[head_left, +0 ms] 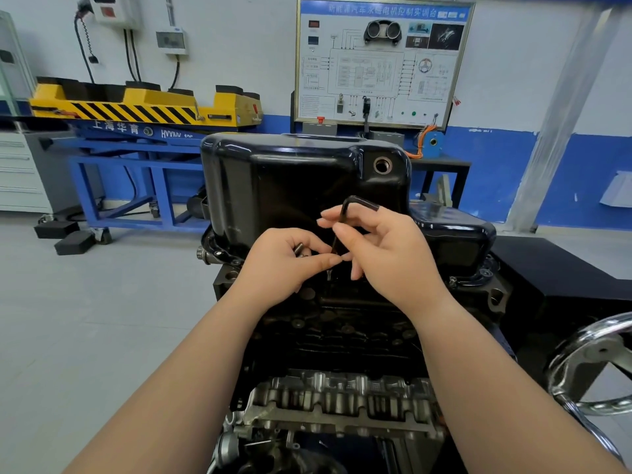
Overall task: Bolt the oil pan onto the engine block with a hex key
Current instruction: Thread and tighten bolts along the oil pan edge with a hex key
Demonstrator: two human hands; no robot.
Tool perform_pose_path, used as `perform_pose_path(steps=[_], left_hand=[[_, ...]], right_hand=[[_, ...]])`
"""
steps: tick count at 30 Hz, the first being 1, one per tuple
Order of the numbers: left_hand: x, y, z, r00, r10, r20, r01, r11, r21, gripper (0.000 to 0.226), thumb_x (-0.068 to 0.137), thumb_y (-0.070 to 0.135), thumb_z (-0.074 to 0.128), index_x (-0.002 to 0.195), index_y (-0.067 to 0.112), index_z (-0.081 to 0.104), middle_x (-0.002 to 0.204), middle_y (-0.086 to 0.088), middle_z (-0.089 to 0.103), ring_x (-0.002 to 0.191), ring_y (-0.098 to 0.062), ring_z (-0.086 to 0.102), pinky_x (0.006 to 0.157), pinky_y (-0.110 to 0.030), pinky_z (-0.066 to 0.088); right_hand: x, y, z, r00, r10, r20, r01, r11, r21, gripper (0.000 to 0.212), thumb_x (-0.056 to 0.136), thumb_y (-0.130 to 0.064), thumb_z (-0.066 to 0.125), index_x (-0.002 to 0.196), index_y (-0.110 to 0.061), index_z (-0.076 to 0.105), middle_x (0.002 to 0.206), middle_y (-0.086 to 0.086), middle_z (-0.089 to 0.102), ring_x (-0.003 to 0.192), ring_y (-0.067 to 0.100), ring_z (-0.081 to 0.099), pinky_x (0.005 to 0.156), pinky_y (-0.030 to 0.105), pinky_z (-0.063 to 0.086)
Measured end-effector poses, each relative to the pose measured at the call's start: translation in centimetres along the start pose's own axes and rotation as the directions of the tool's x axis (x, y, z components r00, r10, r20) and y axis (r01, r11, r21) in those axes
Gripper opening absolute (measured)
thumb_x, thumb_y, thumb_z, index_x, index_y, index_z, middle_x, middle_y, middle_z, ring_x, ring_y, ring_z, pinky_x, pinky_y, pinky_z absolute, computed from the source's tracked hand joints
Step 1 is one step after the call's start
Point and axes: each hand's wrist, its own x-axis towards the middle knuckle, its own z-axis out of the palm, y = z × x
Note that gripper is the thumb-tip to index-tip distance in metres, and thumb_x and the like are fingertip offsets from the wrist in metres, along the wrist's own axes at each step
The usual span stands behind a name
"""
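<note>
From the head camera, the black oil pan [307, 186] sits upside-up on the engine block [342, 330], its flange lying along the block's edge. The whole engine is carried on a stand with a chrome handwheel [595, 364] at the right.

Both hands meet in front of the pan's near wall. The right hand [386, 248] pinches the long shaft of the hex key [343, 217] between thumb and fingertips, with the short arm bent over at the top and the other fingers loosely spread. The left hand [284, 265] is curled, with spare bolts [299, 249] tucked against its palm. Its thumb and forefinger are pinched together at the key's lower end, just above the flange. What sits on the tip is too small to tell for sure, though it looks like a bolt being steadied.

One bolt [452, 279] appears already seated on the flange at the right.

To my eye the step is starting a bolt. It would go best with the key held upright and in line with the hole, the thread spun in lightly by the fingers first. If it binds, backing off is safer than forcing it. Each bolt should be only snugged until all are in, then tightened evenly across the pan.
</note>
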Motion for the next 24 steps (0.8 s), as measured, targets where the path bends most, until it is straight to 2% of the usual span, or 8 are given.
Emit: perform_pose_path(steps=[3, 8, 10, 13, 15, 18, 22, 24], left_hand=[[0.02, -0.03, -0.05, 1.0, 0.005, 0.006, -0.005, 1.0, -0.005, 0.013, 0.075, 0.028, 0.076, 0.066, 0.034, 0.069, 0.042, 0.007, 0.048, 0.035, -0.007, 0.043, 0.043, -0.015, 0.037], [0.06, -0.1, -0.09, 1.0, 0.009, 0.018, -0.01, 1.0, 0.012, 0.007, 0.073, 0.03, 0.077, 0.074, 0.029, 0.07, 0.041, 0.008, 0.046, 0.036, -0.006, 0.043, 0.045, -0.015, 0.037], [0.03, -0.05, -0.13, 1.0, 0.014, 0.022, -0.014, 1.0, 0.011, 0.008, 0.072, 0.031, 0.077, 0.072, 0.031, 0.069, 0.041, 0.008, 0.045, 0.036, -0.007, 0.043, 0.045, -0.015, 0.037], [-0.02, 0.0, -0.15, 1.0, 0.025, 0.017, -0.025, 1.0, 0.011, 0.008, 0.073, 0.031, 0.076, 0.07, 0.033, 0.069, 0.041, 0.007, 0.046, 0.037, -0.007, 0.043, 0.044, -0.014, 0.036], [-0.08, 0.01, -0.14, 0.999, 0.024, 0.025, -0.024, 1.0, 0.008, 0.005, 0.075, 0.031, 0.075, 0.073, 0.028, 0.071, 0.041, 0.007, 0.046, 0.036, -0.007, 0.042, 0.044, -0.014, 0.036], [-0.06, -0.05, -0.23, 1.0, 0.009, 0.028, -0.008, 1.0, -0.008, 0.006, 0.076, 0.031, 0.074, 0.074, 0.026, 0.072, 0.043, 0.006, 0.048, 0.036, -0.009, 0.042, 0.043, -0.018, 0.037], [-0.04, -0.08, -0.27, 1.0, 0.005, 0.028, -0.005, 1.0, 0.001, 0.006, 0.076, 0.03, 0.074, 0.071, 0.031, 0.071, 0.043, 0.007, 0.049, 0.037, -0.009, 0.043, 0.045, -0.021, 0.039], [-0.03, -0.12, -0.24, 1.0, 0.004, 0.02, -0.005, 1.0, 0.008, 0.006, 0.074, 0.03, 0.075, 0.072, 0.032, 0.07, 0.043, 0.008, 0.049, 0.037, -0.009, 0.043, 0.045, -0.021, 0.04]], right_hand=[[0.03, -0.13, -0.22, 1.0, -0.028, 0.006, 0.028, 0.999, -0.021, 0.02, 0.093, -0.007, 0.056, 0.098, -0.023, 0.067, 0.092, -0.005, 0.072, 0.042, 0.004, 0.053, 0.06, 0.039, 0.057], [0.32, -0.08, 0.14, 0.993, -0.072, -0.094, 0.069, 0.997, -0.039, 0.019, 0.081, -0.008, 0.071, 0.072, -0.024, 0.063, 0.07, -0.008, 0.068, 0.058, -0.001, 0.063, 0.057, 0.016, 0.052], [0.39, 0.12, 0.34, 0.991, -0.068, -0.119, 0.062, 0.997, -0.053, 0.021, 0.078, -0.012, 0.075, 0.068, -0.017, 0.057, 0.068, -0.003, 0.066, 0.062, 0.01, 0.064, 0.057, 0.027, 0.055], [0.34, 0.1, 0.45, 0.993, -0.059, -0.099, 0.051, 0.995, -0.082, 0.018, 0.079, -0.018, 0.074, 0.072, -0.015, 0.057, 0.073, 0.004, 0.066, 0.057, 0.023, 0.062, 0.053, 0.033, 0.054], [0.16, -0.12, 0.32, 0.998, -0.052, -0.045, 0.05, 0.998, -0.037, 0.008, 0.085, -0.016, 0.068, 0.081, -0.02, 0.062, 0.08, -0.003, 0.068, 0.048, 0.011, 0.057, 0.053, 0.026, 0.053], [-0.05, -0.33, -0.04, 0.999, -0.036, 0.028, 0.036, 0.999, 0.002, 0.022, 0.093, -0.009, 0.055, 0.1, -0.029, 0.064, 0.095, -0.008, 0.07, 0.046, 0.007, 0.056, 0.063, 0.032, 0.058], [0.08, -0.2, -0.2, 1.0, -0.027, 0.003, 0.027, 0.999, -0.029, 0.021, 0.092, -0.008, 0.056, 0.094, -0.026, 0.066, 0.088, -0.007, 0.073, 0.042, 0.011, 0.054, 0.061, 0.037, 0.057], [0.22, -0.11, -0.06, 0.999, -0.025, -0.039, 0.023, 0.999, -0.028, 0.015, 0.088, -0.01, 0.063, 0.085, -0.024, 0.067, 0.082, -0.006, 0.072, 0.042, 0.004, 0.054, 0.054, 0.03, 0.055]])
